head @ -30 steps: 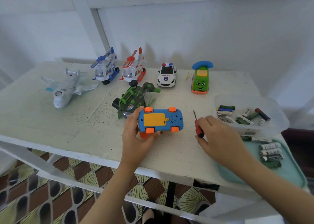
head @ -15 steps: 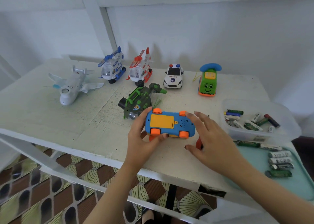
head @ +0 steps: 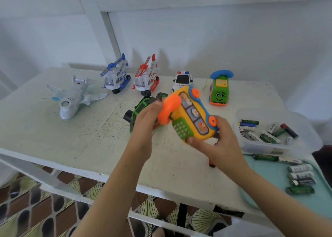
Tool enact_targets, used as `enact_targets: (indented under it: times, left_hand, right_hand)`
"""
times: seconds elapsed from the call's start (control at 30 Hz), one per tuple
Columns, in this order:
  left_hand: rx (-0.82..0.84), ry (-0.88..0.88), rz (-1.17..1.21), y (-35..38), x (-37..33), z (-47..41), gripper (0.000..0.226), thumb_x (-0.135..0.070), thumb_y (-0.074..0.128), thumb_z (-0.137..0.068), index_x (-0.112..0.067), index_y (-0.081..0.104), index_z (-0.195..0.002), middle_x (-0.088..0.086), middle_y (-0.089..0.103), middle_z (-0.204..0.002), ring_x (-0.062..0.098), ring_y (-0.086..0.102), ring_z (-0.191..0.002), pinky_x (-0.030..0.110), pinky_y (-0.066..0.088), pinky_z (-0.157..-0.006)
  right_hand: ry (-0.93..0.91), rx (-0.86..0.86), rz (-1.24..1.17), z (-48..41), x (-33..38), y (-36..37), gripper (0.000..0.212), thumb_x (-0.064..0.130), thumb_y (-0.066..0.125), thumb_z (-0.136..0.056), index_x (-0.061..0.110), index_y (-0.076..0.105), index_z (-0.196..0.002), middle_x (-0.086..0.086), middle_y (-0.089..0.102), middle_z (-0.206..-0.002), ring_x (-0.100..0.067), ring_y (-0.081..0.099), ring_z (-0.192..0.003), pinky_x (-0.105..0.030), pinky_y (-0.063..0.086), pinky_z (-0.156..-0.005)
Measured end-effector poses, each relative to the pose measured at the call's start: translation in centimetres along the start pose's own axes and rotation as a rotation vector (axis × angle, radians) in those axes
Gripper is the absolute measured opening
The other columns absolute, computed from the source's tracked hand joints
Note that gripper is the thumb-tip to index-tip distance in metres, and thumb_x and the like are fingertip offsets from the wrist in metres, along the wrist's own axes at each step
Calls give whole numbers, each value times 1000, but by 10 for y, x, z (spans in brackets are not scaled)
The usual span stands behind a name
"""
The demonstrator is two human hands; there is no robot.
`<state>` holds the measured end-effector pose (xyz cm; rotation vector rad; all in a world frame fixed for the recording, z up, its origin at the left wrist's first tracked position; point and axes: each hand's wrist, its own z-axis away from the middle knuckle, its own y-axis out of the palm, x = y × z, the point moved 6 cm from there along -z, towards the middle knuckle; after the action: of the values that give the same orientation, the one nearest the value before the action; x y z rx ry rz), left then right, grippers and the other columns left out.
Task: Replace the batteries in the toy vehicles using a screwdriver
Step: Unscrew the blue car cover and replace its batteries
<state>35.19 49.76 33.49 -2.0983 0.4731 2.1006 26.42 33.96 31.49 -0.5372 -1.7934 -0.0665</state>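
Both hands hold a yellow and blue toy phone car (head: 192, 117) above the white table (head: 86, 132), its top side with the orange handset and green keypad facing me. My left hand (head: 146, 121) grips its left end by the handset. My right hand (head: 215, 143) grips the right end, thumb under the keypad edge. The red-handled screwdriver (head: 212, 164) lies on the table under my right wrist, mostly hidden.
Behind the held toy lies a green and black vehicle (head: 142, 109). Along the back stand a white plane (head: 73, 97), two helicopters (head: 116, 74), a police car (head: 182, 81) and a green phone car (head: 219, 88). A clear tub of batteries (head: 265, 130) and a teal tray (head: 269, 191) with loose batteries are right.
The toy was turned over from underside-up to top-up and lifted. My right hand let go of the screwdriver and took hold of the toy's right end.
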Motion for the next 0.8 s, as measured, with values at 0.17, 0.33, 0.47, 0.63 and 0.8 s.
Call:
enact_targets:
  times: [0.17, 0.33, 0.47, 0.63, 0.8]
  left_hand:
    - [90, -78, 119, 26, 10, -24, 31, -39, 60, -78, -27, 66, -106, -7, 69, -103, 18, 59, -111, 51, 43, -100]
    - [184, -150, -27, 56, 25, -43, 32, -10, 57, -93, -18, 62, -123, -4, 69, -108, 10, 66, -91, 30, 53, -73]
    - [189, -214, -128, 63, 39, -54, 27, -9, 58, -93, -19, 63, -118, -6, 70, -101, 9, 66, -84, 25, 55, -70]
    - [174, -260, -129, 67, 53, -56, 26, -4, 56, -94, -16, 63, -116, -7, 69, -95, 0, 66, -69, 18, 54, -57]
    - [138, -285, -79, 65, 64, -53, 22, -7, 56, -95, -19, 65, -111, -6, 70, -94, 6, 68, -76, 24, 56, -65]
  right_hand:
    - [332, -20, -330, -15, -9, 5, 78, 42, 75, -58, 23, 38, -125, -7, 69, -101, -11, 70, -82, -22, 55, -69]
    - [447, -106, -96, -26, -27, -2, 40, 44, 67, -83, 17, 51, -108, 6, 62, -102, 0, 60, -86, -13, 45, -63]
    - [443, -49, 50, -33, -43, -3, 30, 45, 59, -90, 16, 63, -96, 2, 66, -93, 0, 58, -78, -9, 43, -60]
    - [443, -34, 83, -34, -54, -3, 30, 38, 57, -93, 12, 72, -97, -2, 71, -89, 1, 60, -71, -3, 40, -51]
    - [377, -40, 147, -36, -56, -5, 29, 37, 61, -90, 10, 72, -96, -10, 72, -88, -3, 63, -69, -6, 42, -52]
